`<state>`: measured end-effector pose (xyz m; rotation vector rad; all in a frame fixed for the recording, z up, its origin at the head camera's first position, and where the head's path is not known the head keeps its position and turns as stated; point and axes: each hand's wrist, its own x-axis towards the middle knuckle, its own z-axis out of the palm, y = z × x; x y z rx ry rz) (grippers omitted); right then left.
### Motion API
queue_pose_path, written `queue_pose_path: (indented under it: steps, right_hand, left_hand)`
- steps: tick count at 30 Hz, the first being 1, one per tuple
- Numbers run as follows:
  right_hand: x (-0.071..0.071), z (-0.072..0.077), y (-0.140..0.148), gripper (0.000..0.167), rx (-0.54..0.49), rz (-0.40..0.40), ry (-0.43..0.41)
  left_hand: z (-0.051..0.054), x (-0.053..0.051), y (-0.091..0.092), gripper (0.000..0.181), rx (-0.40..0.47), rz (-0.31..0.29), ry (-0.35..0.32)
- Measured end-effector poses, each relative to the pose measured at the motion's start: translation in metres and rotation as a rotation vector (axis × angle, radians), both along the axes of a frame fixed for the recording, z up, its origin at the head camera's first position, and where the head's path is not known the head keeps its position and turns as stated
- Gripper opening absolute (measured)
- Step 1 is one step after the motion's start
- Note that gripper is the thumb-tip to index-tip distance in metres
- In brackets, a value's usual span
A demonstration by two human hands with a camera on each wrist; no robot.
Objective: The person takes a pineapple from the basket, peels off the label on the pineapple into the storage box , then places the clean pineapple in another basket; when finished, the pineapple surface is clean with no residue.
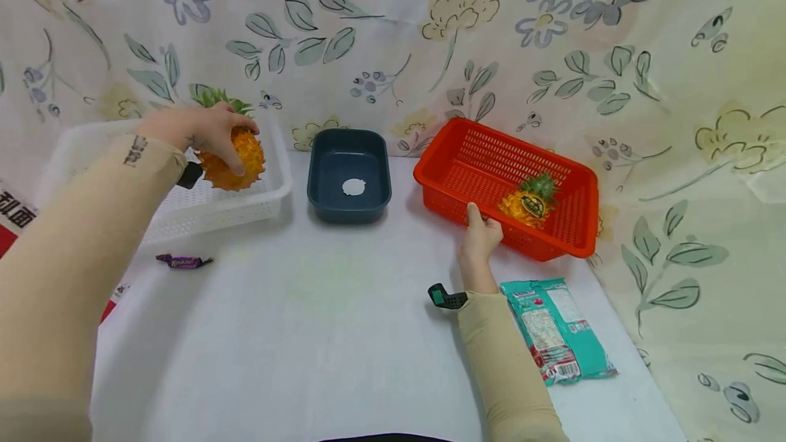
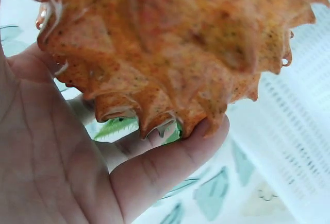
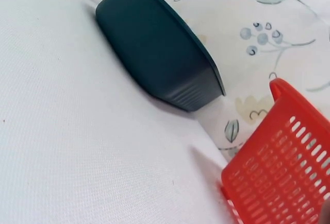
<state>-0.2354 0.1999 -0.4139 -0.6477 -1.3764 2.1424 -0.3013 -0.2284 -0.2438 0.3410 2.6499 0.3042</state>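
My left hand (image 1: 205, 129) grips a spiky orange pineapple-like fruit (image 1: 236, 162) with green leaves, held over the white basket (image 1: 215, 213). In the left wrist view the fruit (image 2: 154, 44) fills the top, with the thumb and fingers of the left hand (image 2: 56, 147) around its underside. My right hand (image 1: 480, 241) holds the front rim of the red basket (image 1: 451, 200), thumb on top. Inside the red basket lies a smaller orange fruit (image 1: 522, 207) with green leaves and a dark oval label. The right wrist view shows the red basket (image 3: 278, 167) at lower right.
Between the baskets stands a dark blue tray (image 1: 350, 213) with a white patch inside; it also shows in the right wrist view (image 3: 154, 49). A purple wrapped candy (image 1: 184, 262) lies before the white basket. A teal packet (image 1: 561, 333) lies right of my right forearm. Floral cloth hangs behind.
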Motion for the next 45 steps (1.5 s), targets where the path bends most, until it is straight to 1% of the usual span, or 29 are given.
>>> queue_pose_path:
  steps: [4,8,12,16,20,25,31,34,36,38,40,42,44,45]
  right_hand:
    - [-0.001,-0.001,0.0,0.015,0.007,-0.003,0.001]
    - [-0.001,-0.001,0.001,0.014,0.003,-0.005,0.004]
    - [0.0,-0.001,0.0,0.017,0.007,-0.001,0.004]
    - [0.0,0.0,0.001,0.019,0.019,0.004,-0.009]
    - [0.0,0.0,0.0,0.021,0.016,0.01,-0.002]
    - [-0.001,0.001,0.0,0.023,0.016,0.011,0.009]
    - [-0.001,0.003,-0.001,0.021,0.009,0.012,0.021]
    - [-0.001,0.003,0.0,0.021,0.011,0.014,0.015]
    - [-0.001,0.002,0.0,0.021,0.014,0.013,0.004]
    - [-0.001,0.001,0.0,0.02,0.011,0.013,0.0]
    - [-0.001,0.0,0.001,0.019,0.009,0.011,-0.003]
    - [-0.001,-0.001,0.001,0.019,0.004,0.01,0.003]
    - [-0.002,-0.002,0.002,0.019,0.003,0.009,0.009]
    - [-0.002,-0.002,0.002,0.02,0.001,0.007,0.01]
  left_hand:
    - [-0.015,0.0,-0.002,0.088,0.016,0.028,-0.039]
    - [-0.024,0.002,-0.001,0.088,0.005,0.04,-0.042]
    - [-0.027,0.001,0.0,0.089,0.001,0.053,-0.052]
    - [-0.032,-0.001,0.0,0.088,0.021,0.06,-0.077]
    - [-0.036,-0.001,-0.002,0.087,0.028,0.068,-0.094]
    - [-0.04,-0.004,-0.001,0.089,0.055,0.084,-0.126]
    - [-0.04,-0.005,0.002,0.088,0.132,0.117,-0.187]
    - [-0.038,-0.004,0.004,0.087,0.143,0.103,-0.195]
    - [-0.036,-0.003,0.006,0.086,0.146,0.07,-0.163]
    - [-0.033,-0.002,0.01,0.083,0.151,0.038,-0.107]
    - [-0.03,0.001,0.014,0.079,0.183,0.03,-0.032]
    - [-0.025,0.005,0.019,0.077,0.224,0.045,0.07]
    - [-0.021,0.01,0.025,0.074,0.304,0.088,0.171]
    - [-0.018,0.014,0.028,0.073,0.358,0.119,0.216]
